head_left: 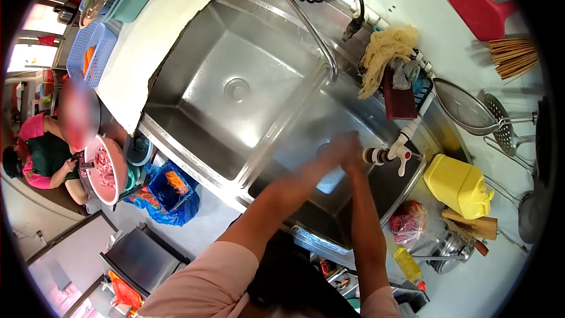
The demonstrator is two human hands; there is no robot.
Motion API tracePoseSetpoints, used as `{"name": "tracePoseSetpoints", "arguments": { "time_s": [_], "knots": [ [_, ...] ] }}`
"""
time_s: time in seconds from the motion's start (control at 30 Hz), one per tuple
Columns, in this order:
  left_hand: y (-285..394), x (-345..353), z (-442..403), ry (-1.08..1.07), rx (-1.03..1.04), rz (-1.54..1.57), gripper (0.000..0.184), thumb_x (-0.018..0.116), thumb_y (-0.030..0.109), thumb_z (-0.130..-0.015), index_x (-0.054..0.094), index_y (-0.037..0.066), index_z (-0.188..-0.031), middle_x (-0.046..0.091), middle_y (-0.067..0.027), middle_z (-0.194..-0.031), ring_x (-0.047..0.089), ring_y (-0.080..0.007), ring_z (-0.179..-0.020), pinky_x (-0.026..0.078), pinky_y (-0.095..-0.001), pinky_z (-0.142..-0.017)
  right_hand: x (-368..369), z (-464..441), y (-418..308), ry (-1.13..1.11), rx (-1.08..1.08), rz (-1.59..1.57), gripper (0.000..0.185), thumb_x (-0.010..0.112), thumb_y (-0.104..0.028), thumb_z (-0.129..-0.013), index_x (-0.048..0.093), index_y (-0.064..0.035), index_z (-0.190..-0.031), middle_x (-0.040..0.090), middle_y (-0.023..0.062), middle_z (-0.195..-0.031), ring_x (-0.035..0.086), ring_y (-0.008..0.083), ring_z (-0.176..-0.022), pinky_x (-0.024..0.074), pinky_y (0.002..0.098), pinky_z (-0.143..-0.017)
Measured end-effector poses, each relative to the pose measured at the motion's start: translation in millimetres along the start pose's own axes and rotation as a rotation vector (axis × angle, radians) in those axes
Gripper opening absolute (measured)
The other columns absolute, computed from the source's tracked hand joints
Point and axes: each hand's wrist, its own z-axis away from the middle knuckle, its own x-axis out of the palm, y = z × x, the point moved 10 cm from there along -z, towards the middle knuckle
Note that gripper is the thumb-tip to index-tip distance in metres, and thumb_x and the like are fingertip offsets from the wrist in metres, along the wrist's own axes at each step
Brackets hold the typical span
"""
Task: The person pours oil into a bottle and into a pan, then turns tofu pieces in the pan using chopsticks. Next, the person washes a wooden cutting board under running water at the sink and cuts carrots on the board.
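Both of my hands meet over the right basin (318, 206) of a steel double sink, close to the white tap (400, 154) with its red-marked lever. My left hand (343, 146) is smeared by motion and overlaps my right hand (354, 164), so the fingers of neither can be made out. Whether anything lies between them is hidden. Beneath my forearms, a pale blue patch (329, 182) shows in the basin. The left basin (206, 82) has a round drain, and a curved metal spout (312, 29) reaches over the divider.
A yellow jug (456, 185) stands right of the sink, near strainers (465, 106) on the wall. Yellow netting (388, 53) hangs by the pipe. A white board (159, 41) borders the left basin. At far left a person (44, 147) works beside a pink tub of meat (120, 171).
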Motion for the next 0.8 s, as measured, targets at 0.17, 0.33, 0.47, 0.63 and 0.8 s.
{"name": "tracePoseSetpoints", "arguments": {
  "time_s": [0.17, 0.33, 0.47, 0.63, 0.8],
  "knots": [
    [-9, 15, 15, -0.298, -0.418, 0.757, 0.029, 0.064, 0.028, -0.093, 0.066, 0.002, -0.106, 0.071, -0.012, -0.103, 0.067, -0.0269, -0.093, 0.053, -0.0386, -0.087, 10, 19, 16, 0.223, 0.047, -1.221, 0.015, 0.058, -0.01, -0.093, 0.063, -0.0004, -0.103, 0.064, 0.0154, -0.105, 0.062, 0.0283, -0.103, 0.0505, 0.0443, -0.088],
    [7, 37, 44, -0.236, -0.318, 1.161, 0.038, 0.063, 0.029, -0.094, 0.057, 0.006, -0.124, 0.066, -0.0087, -0.111, 0.063, -0.024, -0.103, 0.048, -0.0375, -0.097, 68, -34, 59, 0.072, 0.278, -2.22, 0.015, 0.055, -0.018, -0.099, 0.062, -0.0055, -0.099, 0.062, 0.0071, -0.097, 0.061, 0.0222, -0.093, 0.0542, 0.0369, -0.079],
    [26, 61, 76, -0.275, -0.544, 1.395, 0.038, 0.064, 0.025, -0.095, 0.053, 0.005, -0.125, 0.064, -0.009, -0.109, 0.064, -0.0216, -0.097, 0.051, -0.0365, -0.091, 77, -100, 41, -0.211, 0.32, -2.448, 0.023, 0.049, -0.025, -0.104, 0.06, -0.008, -0.092, 0.058, 0.0018, -0.081, 0.055, 0.0148, -0.071, 0.0498, 0.0289, -0.061],
    [43, 88, 108, -0.267, -0.725, 1.251, 0.034, 0.064, 0.035, -0.093, 0.062, 0.006, -0.112, 0.068, -0.01, -0.097, 0.066, -0.0197, -0.088, 0.053, -0.0332, -0.081, 93, -113, 93, -0.055, 0.542, -2.073, 0.031, 0.042, -0.03, -0.106, 0.054, -0.0125, -0.083, 0.032, -0.005, -0.055, 0.025, 0.0081, -0.044, 0.0214, 0.0265, -0.037],
    [13, 60, 77, -0.018, -0.599, 0.805, 0.031, 0.062, 0.034, -0.093, 0.063, 0.006, -0.108, 0.068, -0.01, -0.095, 0.066, -0.0209, -0.086, 0.053, -0.0344, -0.078, 137, -85, 133, -0.056, 0.548, -1.955, 0.024, 0.048, -0.029, -0.103, 0.055, -0.0128, -0.086, 0.038, -0.0035, -0.059, 0.031, 0.01, -0.047, 0.0253, 0.0258, -0.042]
  ]
}}
